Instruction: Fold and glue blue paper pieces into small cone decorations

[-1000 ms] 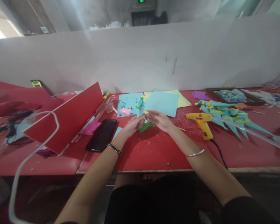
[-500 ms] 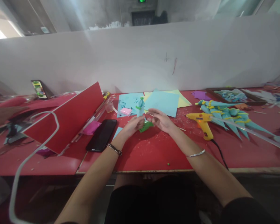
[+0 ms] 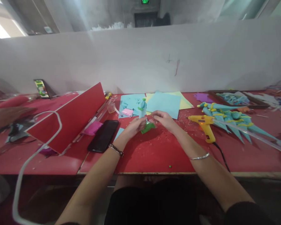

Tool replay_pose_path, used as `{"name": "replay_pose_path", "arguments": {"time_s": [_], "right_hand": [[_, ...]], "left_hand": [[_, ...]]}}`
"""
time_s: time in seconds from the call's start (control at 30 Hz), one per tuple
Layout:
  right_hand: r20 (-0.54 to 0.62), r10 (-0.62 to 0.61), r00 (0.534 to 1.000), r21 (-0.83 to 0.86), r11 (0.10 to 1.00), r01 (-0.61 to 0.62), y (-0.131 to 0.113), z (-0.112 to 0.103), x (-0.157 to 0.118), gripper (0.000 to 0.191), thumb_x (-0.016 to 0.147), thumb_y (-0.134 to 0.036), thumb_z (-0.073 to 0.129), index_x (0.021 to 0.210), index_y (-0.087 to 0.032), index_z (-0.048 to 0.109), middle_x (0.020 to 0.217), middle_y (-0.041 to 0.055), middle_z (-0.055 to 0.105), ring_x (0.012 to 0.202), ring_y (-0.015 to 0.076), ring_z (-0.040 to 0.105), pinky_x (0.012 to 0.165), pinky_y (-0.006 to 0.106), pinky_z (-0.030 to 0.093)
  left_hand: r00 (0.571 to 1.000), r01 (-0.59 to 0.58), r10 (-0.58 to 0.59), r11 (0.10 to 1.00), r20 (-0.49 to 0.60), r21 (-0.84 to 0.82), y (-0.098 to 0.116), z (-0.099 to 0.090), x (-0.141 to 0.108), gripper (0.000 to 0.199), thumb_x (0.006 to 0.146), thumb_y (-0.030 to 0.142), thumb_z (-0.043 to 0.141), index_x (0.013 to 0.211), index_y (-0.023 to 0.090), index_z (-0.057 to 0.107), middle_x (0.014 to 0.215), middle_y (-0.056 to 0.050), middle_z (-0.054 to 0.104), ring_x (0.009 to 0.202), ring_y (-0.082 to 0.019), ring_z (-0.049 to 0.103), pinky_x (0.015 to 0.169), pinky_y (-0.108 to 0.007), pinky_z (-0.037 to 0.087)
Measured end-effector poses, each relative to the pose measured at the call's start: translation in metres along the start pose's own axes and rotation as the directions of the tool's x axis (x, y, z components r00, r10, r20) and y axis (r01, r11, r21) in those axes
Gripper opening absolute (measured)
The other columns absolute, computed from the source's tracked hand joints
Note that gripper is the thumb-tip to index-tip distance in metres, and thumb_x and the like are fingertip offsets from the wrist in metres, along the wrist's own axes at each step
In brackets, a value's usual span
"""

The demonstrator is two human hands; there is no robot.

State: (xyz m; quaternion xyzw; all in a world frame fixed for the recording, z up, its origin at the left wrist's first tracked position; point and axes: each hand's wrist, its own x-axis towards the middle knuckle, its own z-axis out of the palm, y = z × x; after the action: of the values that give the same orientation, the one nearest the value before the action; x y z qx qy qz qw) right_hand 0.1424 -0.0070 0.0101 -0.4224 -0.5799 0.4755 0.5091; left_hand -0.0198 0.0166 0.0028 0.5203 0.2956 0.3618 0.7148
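1. Lying near the front edge of the red tabletop (image 3: 140, 159) is a green crumb (image 3: 170, 166).
2. The left hand (image 3: 136, 126) grasps the lower part of a light-blue paper figure (image 3: 142, 112), upright, with green bits at its top and side.
3. The right hand (image 3: 165, 120) hovers just beside it, fingers bent together (whether they pinch anything, I cannot tell).
4. Between the hands shows a green packet (image 3: 148, 127).
5. Beyond lie blue (image 3: 166, 104) and yellow sheets (image 3: 185, 103), before a pale wall (image 3: 107, 62).
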Motion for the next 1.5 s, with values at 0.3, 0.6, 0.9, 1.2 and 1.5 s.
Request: {"name": "replay_pose_path", "arguments": {"time_s": [0.3,0.6,0.9,1.2,1.5], "right_hand": [[0.611,0.263,0.746,-0.646,0.711,0.278,-0.084,-0.012,-0.054,0.014,0.073,-0.023,0.053,0.084,-0.017,0.060,0.075,0.0020,0.059,0.067,0.0118,0.052,0.061,0.023,0.040],[0.641,0.349,0.683,-0.641,0.733,0.227,-0.049,-0.016,-0.115,0.017,0.076,-0.021,0.053,0.091,-0.018,0.061,0.085,0.0033,0.053,0.071,0.0109,0.051,0.063,0.021,0.040],[0.517,0.205,0.831,-0.586,0.792,0.170,-0.026,-0.013,-0.124,0.015,0.079,-0.024,0.050,0.072,-0.017,0.061,0.075,0.0020,0.056,0.067,0.0100,0.052,0.061,0.021,0.040],[0.128,-0.116,0.985,-0.313,0.937,0.151,-0.049,-0.007,-0.081,0.015,0.076,-0.031,0.054,0.081,-0.017,0.059,0.081,0.0045,0.065,0.077,0.0148,0.060,0.073,0.029,0.048],[-0.132,-0.397,0.908,-0.379,0.867,0.324,-0.029,0.008,-0.018,0.014,0.074,-0.033,0.057,0.075,-0.019,0.059,0.073,0.0022,0.062,0.070,0.0151,0.059,0.068,0.031,0.048]], "left_hand": [[1.000,0.003,-0.003,1.000,0.002,-0.023,0.004,0.007,-0.004,0.037,0.074,0.029,0.056,0.051,0.018,0.030,0.043,0.010,0.019,0.036,-0.002,0.017,0.036,-0.018,0.015],[0.999,-0.012,0.012,1.000,0.053,-0.008,0.003,0.007,-0.004,0.037,0.079,0.028,0.052,0.051,0.017,0.030,0.044,0.009,0.020,0.036,-0.002,0.017,0.036,-0.017,0.015],[0.999,0.021,-0.021,1.000,0.038,0.006,0.005,0.007,-0.005,0.035,0.080,0.026,0.050,0.052,0.017,0.031,0.043,0.009,0.018,0.035,-0.003,0.016,0.036,-0.017,0.014],[0.999,-0.002,-0.003,0.996,0.052,0.093,0.002,0.009,-0.006,0.040,0.078,0.032,0.054,0.050,0.017,0.029,0.042,0.009,0.021,0.036,-0.002,0.019,0.037,-0.019,0.015],[0.996,-0.045,0.035,0.992,0.086,0.116,-0.003,0.005,-0.002,0.037,0.074,0.040,0.055,0.055,0.018,0.032,0.045,0.009,0.023,0.038,-0.003,0.020,0.039,-0.020,0.015]]}}
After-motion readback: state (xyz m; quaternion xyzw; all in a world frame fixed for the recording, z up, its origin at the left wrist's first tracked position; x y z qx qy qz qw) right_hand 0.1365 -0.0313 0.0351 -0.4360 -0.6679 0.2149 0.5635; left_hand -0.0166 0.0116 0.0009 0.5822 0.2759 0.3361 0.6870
